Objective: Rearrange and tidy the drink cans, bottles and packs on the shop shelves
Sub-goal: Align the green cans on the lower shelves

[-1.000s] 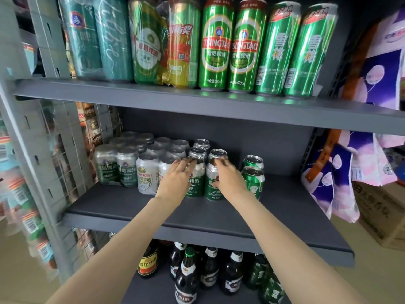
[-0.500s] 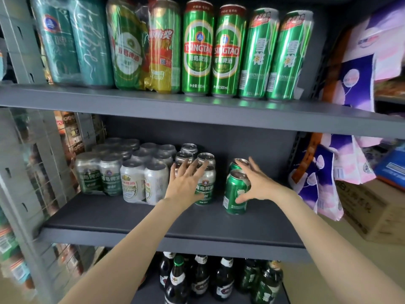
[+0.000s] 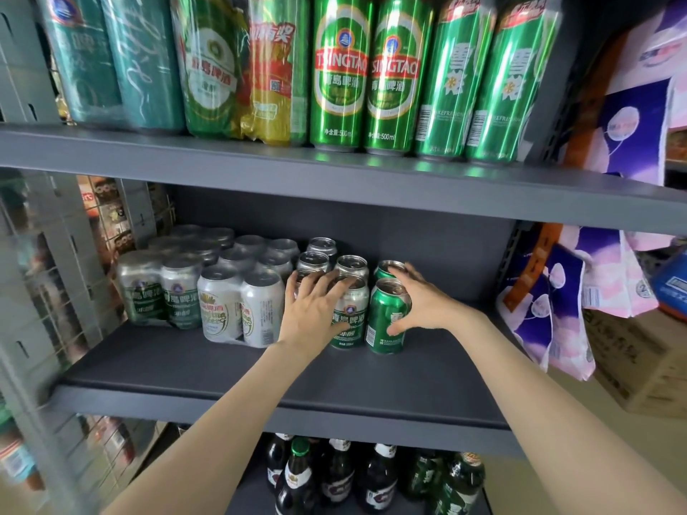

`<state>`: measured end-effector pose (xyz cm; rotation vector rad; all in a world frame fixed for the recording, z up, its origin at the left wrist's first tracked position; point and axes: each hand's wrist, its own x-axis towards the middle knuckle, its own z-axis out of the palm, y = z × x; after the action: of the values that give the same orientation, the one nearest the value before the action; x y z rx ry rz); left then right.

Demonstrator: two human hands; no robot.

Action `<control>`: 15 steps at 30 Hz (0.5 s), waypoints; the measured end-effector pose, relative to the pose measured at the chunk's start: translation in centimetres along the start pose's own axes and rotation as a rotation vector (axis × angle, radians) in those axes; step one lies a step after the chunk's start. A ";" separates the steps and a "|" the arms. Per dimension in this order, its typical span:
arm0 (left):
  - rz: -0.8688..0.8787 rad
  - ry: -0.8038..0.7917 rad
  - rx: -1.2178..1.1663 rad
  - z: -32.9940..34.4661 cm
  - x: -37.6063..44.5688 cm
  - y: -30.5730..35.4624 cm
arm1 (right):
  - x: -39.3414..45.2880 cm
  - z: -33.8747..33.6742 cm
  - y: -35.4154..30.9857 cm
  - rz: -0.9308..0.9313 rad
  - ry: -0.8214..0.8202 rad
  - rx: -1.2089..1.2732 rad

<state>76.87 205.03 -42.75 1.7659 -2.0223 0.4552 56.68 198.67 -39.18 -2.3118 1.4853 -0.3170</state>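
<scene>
With my right hand (image 3: 427,306) gripping the green can (image 3: 386,321) on the middle shelf (image 3: 260,369), I should slide it gently against the silver can (image 3: 351,317), which my flat, spread left hand (image 3: 316,310) steadies.

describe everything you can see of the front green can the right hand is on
The front green can is a short, glossy metal can with a silver top and pale characters plus a barcode on its side. It stands upright on the middle shelf, beside a silver-and-green can, with another green can behind it. The right hand curls round its right side.
</scene>
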 end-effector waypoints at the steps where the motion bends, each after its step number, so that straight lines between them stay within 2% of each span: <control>1: 0.001 0.001 0.003 0.0 0.0 -0.1 | 0.2 -0.1 -0.2 -0.001 -0.016 0.001; 5: 0.007 -0.029 0.034 -0.1 0.1 -0.1 | 0.0 -0.1 -0.3 0.004 -0.021 0.044; 8: 0.043 -0.032 0.088 -0.1 -0.3 0.0 | -1.4 0.9 -0.3 -0.009 0.093 0.145; 10: 0.034 0.076 0.059 0.5 -1.7 -0.1 | -2.6 2.4 -0.2 -0.011 0.226 0.232; 13: -0.054 0.297 -0.189 2.5 -5.5 0.0 | -3.7 5.7 0.7 0.065 0.345 0.418; 15: -0.123 0.319 -0.259 3.5 -7.6 0.5 | -4.1 7.8 0.9 0.166 0.361 0.512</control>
<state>76.84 209.84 -49.59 1.5404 -1.6605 0.3881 57.18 203.50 -46.62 -1.7755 1.5182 -0.9823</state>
